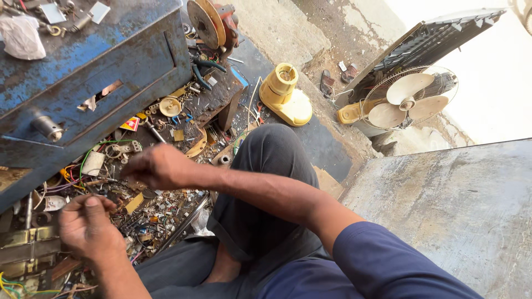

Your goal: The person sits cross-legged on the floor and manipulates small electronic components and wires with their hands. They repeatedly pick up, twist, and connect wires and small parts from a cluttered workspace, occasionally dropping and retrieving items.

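Nearest, left hand curls, thumb pressed to fingertips, pinching something too small to tell; right hand reaches palm-down, fingers bunched, over scattered scrap parts.

The person is wearing a dark blue short-sleeved shirt and dark grey trousers; both forearms are showing bare below the sleeve, and the left hand and right hand are going ungloved.

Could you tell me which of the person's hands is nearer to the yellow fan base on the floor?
Right. The right hand reaches over the scrap pile, below-left of the yellow fan base; the left hand is lower, farther away.
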